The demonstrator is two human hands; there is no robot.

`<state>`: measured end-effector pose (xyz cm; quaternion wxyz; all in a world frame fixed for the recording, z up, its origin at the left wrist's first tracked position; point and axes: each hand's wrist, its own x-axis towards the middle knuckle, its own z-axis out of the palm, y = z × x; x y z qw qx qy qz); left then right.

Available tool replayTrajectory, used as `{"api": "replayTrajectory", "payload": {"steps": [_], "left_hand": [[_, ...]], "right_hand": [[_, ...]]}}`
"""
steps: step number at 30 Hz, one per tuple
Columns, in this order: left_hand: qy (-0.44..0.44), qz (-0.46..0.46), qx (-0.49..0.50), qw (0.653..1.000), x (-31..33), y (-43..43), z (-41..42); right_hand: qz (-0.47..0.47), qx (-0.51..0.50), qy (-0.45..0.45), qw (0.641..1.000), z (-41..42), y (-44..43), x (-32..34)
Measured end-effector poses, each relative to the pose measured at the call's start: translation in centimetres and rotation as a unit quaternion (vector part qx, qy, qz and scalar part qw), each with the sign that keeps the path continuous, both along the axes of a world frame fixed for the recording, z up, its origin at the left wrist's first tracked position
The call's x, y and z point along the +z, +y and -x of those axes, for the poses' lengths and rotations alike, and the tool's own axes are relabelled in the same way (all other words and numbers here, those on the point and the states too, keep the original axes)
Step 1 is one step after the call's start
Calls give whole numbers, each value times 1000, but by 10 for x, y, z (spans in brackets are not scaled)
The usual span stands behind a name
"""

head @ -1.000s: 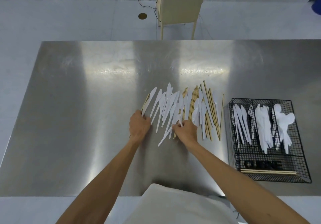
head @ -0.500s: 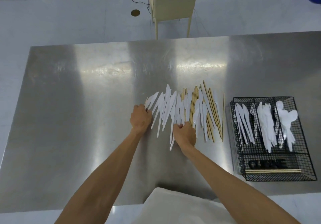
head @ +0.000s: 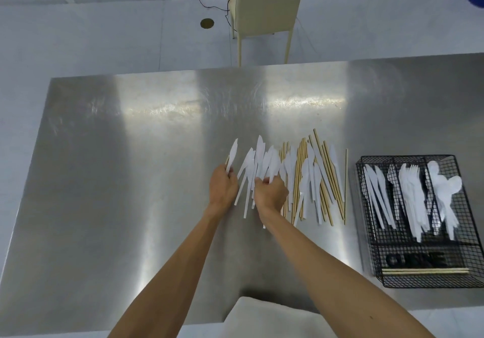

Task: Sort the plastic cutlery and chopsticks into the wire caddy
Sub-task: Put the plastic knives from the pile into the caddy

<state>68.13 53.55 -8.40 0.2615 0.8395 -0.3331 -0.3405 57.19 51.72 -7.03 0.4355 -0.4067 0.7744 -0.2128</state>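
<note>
Pile of white knives (head: 262,159) and chopsticks (head: 299,172) on table (head: 131,180), just left of caddy (head: 408,156). Left hand (head: 224,187) grip pinching one knife (head: 232,154); right hand (head: 269,195) grip curled round a bunch of knives. Gather knives only, handles level, chopsticks left behind; then into caddy's knife slot.

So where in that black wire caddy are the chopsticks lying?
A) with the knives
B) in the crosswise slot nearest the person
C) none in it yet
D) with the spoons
B: chopsticks lie along the wire caddy's near crosswise slot; the long slots hold only white knives, forks and spoons.
</note>
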Motion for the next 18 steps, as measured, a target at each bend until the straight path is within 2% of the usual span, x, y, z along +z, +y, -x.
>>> {"api": "replayTrajectory", "payload": {"steps": [6, 13, 18], "left_hand": [[-32, -51, -24, 998, 4, -12, 3], [-26, -107, -56, 992, 15, -17, 13], [-5, -78, -26, 997, 23, -5, 18]], "right_hand": [[-39, 0, 91, 995, -14, 4, -11], [-105, 0, 35, 994, -5, -10, -8], [-70, 6, 13, 997, 15, -15, 7]]}}
